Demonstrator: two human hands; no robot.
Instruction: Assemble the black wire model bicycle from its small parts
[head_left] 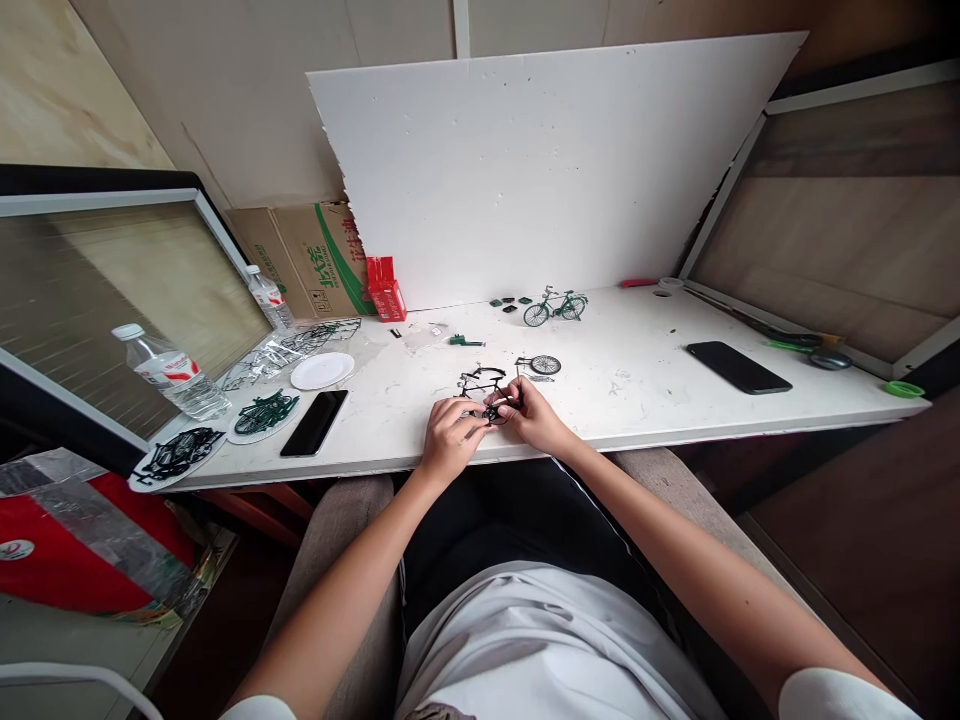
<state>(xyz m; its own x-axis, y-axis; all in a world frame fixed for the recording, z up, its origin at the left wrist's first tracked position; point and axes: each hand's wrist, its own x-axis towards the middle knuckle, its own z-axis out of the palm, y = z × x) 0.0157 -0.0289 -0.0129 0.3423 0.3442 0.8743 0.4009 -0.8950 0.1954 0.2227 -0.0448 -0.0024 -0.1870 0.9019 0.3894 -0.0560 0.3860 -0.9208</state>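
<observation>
Near the front edge of the white table, a black model bicycle frame (480,380) is held between both hands. My left hand (452,432) pinches its lower part from the left. From the right, my right hand (536,415) grips the frame's rear end, and its fingers cover part of it. Just beyond my right hand lies a loose black model wheel (544,365) with thin parts beside it. Farther back stands a green model bicycle (555,307) on its two wheels. A small green part (466,341) rests on the table to its left.
Two water bottles (176,375) stand at left, near plates of green parts (264,412) and black parts (180,455). A white plate (322,371) and phone (315,423) lie nearby. Another phone (739,368) is at right. A white board (555,170) stands behind the table (630,400).
</observation>
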